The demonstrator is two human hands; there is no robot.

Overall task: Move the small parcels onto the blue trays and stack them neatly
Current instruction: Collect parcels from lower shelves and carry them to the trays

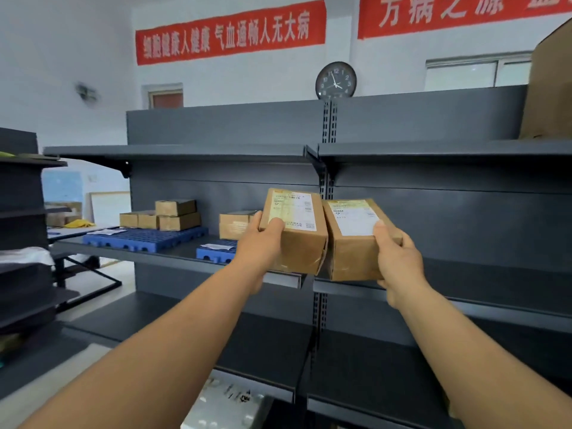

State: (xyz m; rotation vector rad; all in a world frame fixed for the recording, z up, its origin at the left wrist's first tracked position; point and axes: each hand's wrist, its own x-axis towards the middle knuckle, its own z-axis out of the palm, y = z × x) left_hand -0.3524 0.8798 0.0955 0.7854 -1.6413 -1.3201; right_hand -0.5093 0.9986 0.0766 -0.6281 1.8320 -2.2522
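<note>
My left hand grips a brown cardboard parcel with a white and yellow label. My right hand grips a second labelled parcel right beside it. Both parcels are held in the air in front of the middle shelf, side by side and touching. On that shelf lie two blue trays: one at the left carrying several small parcels, and a nearer one with a parcel on it, partly hidden behind my left hand.
A dark grey shelving unit fills the view, with a slotted upright post in the middle. A large carton stands on the top right shelf. White slips lie on the blue trays. A clock hangs behind.
</note>
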